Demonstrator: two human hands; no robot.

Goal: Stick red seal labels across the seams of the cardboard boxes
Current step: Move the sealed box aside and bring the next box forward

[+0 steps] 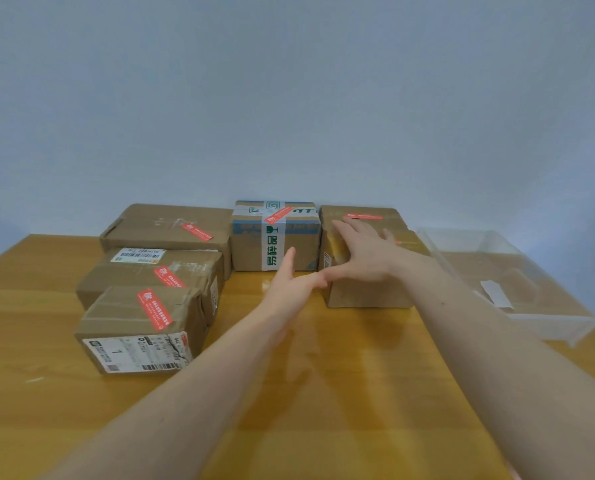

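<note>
Wall point(289, 91): plain pale blue-grey, unmarked, fills upper half of view beyond both hands. Slightly darker toward upper corners. Meets table along far edge, well past fingertips. Table point(341, 393): yellow-orange wood, glossy; soft reflections on surface beneath and between forearms. Grain runs left-right. Left far corner of table visible well left of hands. Light: even, diffuse; faint soft shadows on tabletop under arms.

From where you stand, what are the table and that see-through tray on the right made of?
Table: apparently wood or wood veneer, honey-coloured and glossy; grain streaks and soft reflections show. Tray: probably clear plastic, since the tabletop shows through its walls.
</note>
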